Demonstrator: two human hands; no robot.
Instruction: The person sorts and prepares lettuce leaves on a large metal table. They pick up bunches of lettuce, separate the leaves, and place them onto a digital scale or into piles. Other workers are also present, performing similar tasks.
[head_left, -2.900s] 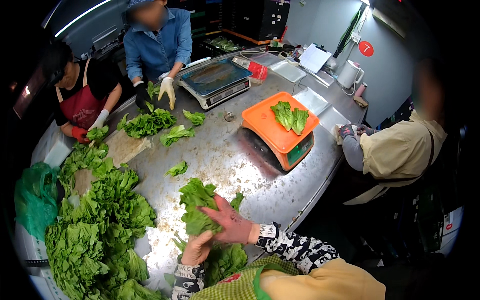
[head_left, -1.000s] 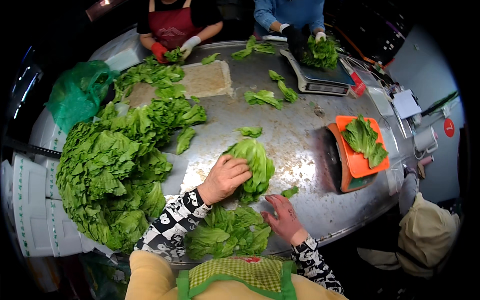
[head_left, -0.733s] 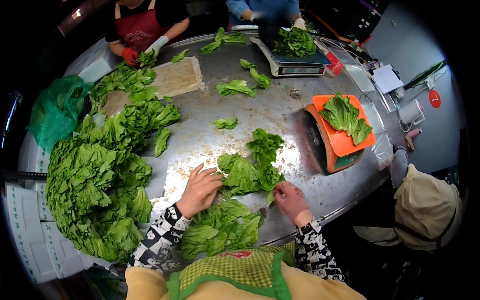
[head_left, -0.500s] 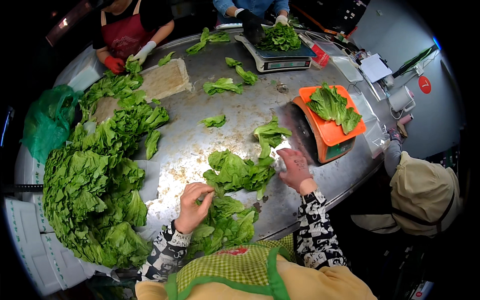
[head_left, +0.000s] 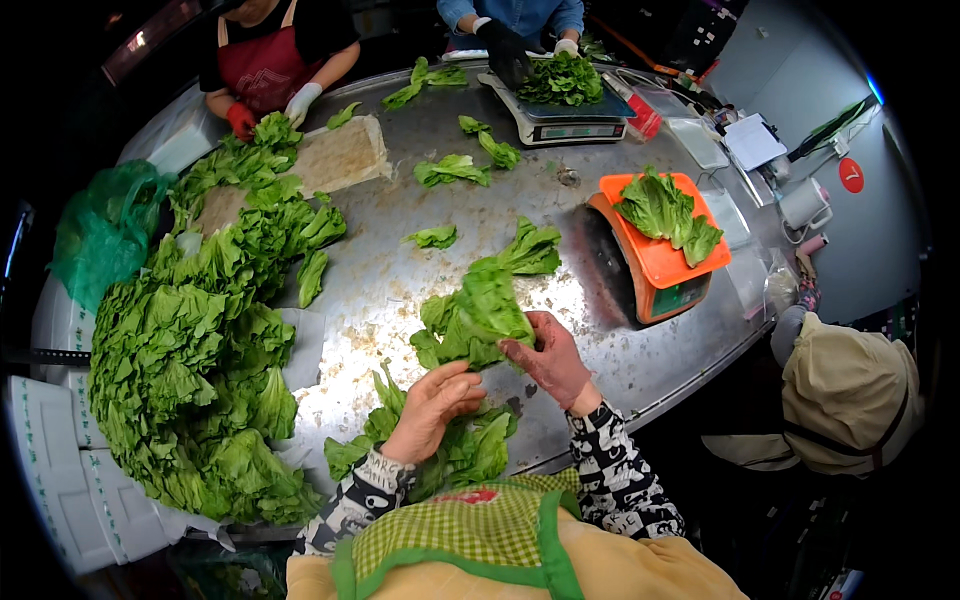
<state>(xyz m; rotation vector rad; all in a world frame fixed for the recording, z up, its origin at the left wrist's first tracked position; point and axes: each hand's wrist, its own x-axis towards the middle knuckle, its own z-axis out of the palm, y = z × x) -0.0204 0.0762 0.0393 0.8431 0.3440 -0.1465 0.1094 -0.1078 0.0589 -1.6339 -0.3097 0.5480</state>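
A green leafy lettuce bunch is in front of me on the metal table. My right hand is closed on its right edge, thumb and fingers pinching the leaves. Just below the bunch, my left hand holds nothing that I can see, its fingers stretched out and slightly bent toward the right hand. Loose lettuce leaves lie under and beside my left wrist, near my checked apron. Another leaf touches the far side of the bunch.
A large lettuce heap covers the left side. An orange scale tray with leaves stands at right. Farther off, a co-worker's gloved hands rest at another scale. A second co-worker handles leaves at far left. Someone in a beige hood is at right.
My right hand has moved left and taken hold of the lettuce bunch, which is now lifted and turned. My left hand has shifted right and its fingers have straightened.
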